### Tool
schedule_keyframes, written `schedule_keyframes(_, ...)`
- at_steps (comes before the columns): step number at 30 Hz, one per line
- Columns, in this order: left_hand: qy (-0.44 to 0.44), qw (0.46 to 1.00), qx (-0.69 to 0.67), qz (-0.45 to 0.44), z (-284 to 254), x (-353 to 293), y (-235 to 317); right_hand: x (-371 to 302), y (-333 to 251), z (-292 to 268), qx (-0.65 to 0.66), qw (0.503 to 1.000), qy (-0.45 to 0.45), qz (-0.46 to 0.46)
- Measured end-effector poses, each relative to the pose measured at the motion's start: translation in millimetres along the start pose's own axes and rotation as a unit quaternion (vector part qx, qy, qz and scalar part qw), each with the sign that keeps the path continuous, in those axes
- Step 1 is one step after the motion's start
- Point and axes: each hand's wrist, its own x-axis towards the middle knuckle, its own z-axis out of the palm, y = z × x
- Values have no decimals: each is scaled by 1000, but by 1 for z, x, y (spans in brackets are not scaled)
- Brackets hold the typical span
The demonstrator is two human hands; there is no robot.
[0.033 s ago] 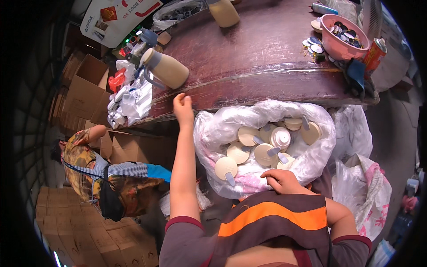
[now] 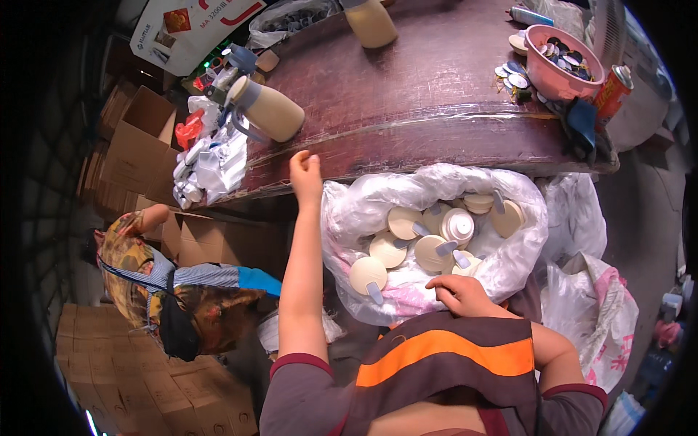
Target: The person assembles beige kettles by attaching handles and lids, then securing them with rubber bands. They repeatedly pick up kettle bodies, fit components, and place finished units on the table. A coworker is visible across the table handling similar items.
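A clear plastic bag (image 2: 349, 211) stands open in front of me, against the edge of a dark brown table (image 2: 436, 94). It holds several cream round lids with grey handles (image 2: 387, 249). My left hand (image 2: 305, 173) reaches up to the table's near edge, its fingers curled shut against the wood; I see nothing in it. My right hand (image 2: 462, 294) lies on the near rim of the bag, fingers bent over the plastic, just below the lids.
A cream jug (image 2: 269, 109) lies on the table's left, another (image 2: 371, 22) at the far edge. A pink bowl (image 2: 560, 62) of small discs and a red can (image 2: 613, 87) stand right. White packets (image 2: 207, 163), cardboard boxes (image 2: 134, 145), another person (image 2: 182, 291) left.
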Motion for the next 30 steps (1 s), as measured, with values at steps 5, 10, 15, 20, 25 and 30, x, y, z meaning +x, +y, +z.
schedule_keyframes(5, -80, 995, 54, 3, 63, -17, 27, 30, -3, -41, -13, 998, 60, -9)
schedule_keyframes(10, -203, 961, 185, -18, 93, -22, 10, 105, -31, -113, -35, 991, 124, -20)
schedule_keyframes(15, -251, 959, 111, -68, 81, -19, 4, 215, -69, -179, -250, 917, 284, -127)
schedule_keyframes(20, -262, 960, 46, -86, 87, -18, 4, 301, -79, -234, -430, 815, 360, -146)
schedule_keyframes(25, -272, 958, -59, -67, 76, -24, -8, 269, -73, -199, -218, 867, 345, -284)
schedule_keyframes(30, -343, 825, -398, -207, 38, -26, 25, 188, -106, -176, 138, 926, 218, -275)
